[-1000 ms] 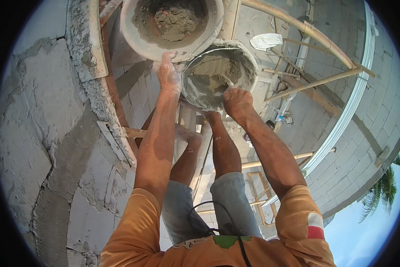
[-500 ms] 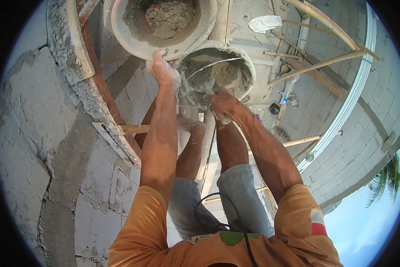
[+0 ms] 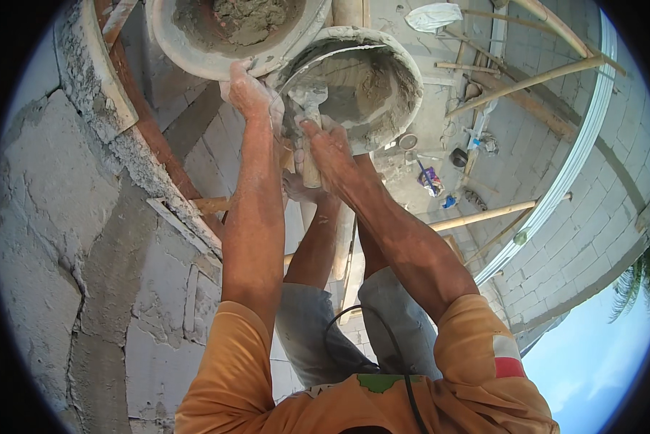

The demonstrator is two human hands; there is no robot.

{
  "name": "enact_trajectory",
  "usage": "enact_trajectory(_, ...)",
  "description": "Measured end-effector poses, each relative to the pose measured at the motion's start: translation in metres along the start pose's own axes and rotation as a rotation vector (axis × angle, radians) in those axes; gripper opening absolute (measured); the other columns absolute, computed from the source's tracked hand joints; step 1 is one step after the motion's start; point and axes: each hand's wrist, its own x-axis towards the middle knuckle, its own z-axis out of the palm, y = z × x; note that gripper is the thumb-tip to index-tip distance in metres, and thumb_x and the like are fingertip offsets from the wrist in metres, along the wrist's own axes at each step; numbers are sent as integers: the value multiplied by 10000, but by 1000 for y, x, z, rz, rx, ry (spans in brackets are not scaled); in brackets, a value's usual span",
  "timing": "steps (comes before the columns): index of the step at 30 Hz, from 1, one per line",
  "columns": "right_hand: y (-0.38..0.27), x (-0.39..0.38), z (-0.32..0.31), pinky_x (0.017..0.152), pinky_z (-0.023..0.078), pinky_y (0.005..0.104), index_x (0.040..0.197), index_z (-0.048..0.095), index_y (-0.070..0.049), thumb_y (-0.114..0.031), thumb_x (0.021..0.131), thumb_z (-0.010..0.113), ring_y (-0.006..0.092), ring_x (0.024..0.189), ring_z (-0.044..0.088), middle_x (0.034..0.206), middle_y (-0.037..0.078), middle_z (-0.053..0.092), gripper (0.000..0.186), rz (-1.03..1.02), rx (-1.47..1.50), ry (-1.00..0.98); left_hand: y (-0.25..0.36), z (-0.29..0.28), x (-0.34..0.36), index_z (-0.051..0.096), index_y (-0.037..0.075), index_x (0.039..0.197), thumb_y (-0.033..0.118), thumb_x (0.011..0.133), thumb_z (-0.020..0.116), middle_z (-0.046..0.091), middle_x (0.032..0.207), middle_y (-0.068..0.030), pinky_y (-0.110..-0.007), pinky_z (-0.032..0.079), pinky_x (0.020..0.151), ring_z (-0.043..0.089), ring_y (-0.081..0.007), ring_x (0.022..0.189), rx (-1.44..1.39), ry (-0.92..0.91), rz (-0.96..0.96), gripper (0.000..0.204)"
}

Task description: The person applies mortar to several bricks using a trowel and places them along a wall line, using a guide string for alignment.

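A mortar-smeared bucket (image 3: pixel 412 87) with a wire handle is tilted, showing wet grey mortar inside. My left hand (image 3: pixel 251 95) is closed on the bucket's left rim, right beside a larger round basin (image 3: pixel 195 61). In the basin sits a heap of thick mortar (image 3: pixel 256 16). My right hand (image 3: pixel 331 153) grips a trowel (image 3: pixel 311 170) by its pale handle. The trowel's mortar-coated blade end reaches over the near left part of the bucket; mortar hides the blade's outline.
Rough block wall (image 3: pixel 43 195) rises close on my left. Bamboo poles (image 3: pixel 524 87) cross at the right, above a lower floor scattered with debris. A white sack (image 3: pixel 433 16) lies beyond the bucket. My bare legs stand on a narrow support below.
The trowel has swung upright in view, its handle now pointing toward me, as my right hand moved left. The bucket has turned, and more of its inside shows. My left hand stays at the rim.
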Motion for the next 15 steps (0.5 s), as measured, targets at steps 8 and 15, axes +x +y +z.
enact_trajectory(8, -6, -21, -18, 377, 447, 304, 1037, 579, -39, -277, 959, 657, 132, 449, 535, 736, 51, 595, 262, -1, 99, -69, 13, 1, -9, 543, -70, 1095, 104, 873, 547, 615, 1086, -198, -470, 580, 864, 656, -329, 980, -98, -42, -6, 282)
enact_trajectory(15, -25, -80, -107, 456, 449, 270, 1099, 593, -18, -233, 965, 650, 95, 537, 535, 765, 29, 576, 259, -38, -349, -148, 62, 1, -27, 499, -15, 1250, 77, 850, 604, 612, 1135, -141, -450, 565, 878, 647, -297, 997, -37, -60, 155, 424)
